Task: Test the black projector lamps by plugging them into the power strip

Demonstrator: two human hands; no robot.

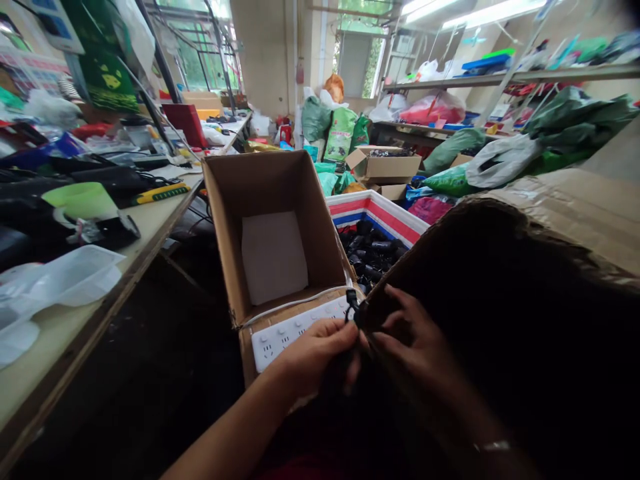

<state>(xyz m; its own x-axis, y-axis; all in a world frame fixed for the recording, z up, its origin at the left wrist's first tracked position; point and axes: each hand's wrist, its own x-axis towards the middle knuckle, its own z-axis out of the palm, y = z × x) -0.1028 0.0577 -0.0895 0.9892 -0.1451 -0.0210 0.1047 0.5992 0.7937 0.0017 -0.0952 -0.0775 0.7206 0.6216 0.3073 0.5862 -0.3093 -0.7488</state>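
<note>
Black corded item (352,297), pointing upward, pinched in left hand (323,343)

By the worktable (143,225) a yellow tool (163,193) is carried; nearer the camera than the tool, a clear plastic container (67,277) is laid; beyond it, a red box (185,125) is seen.

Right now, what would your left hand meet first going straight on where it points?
The left hand, pinching a small black looped item, would probably meet the bare right hand first; depth is unclear.

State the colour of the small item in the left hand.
The small item is black; best view: head.
</note>
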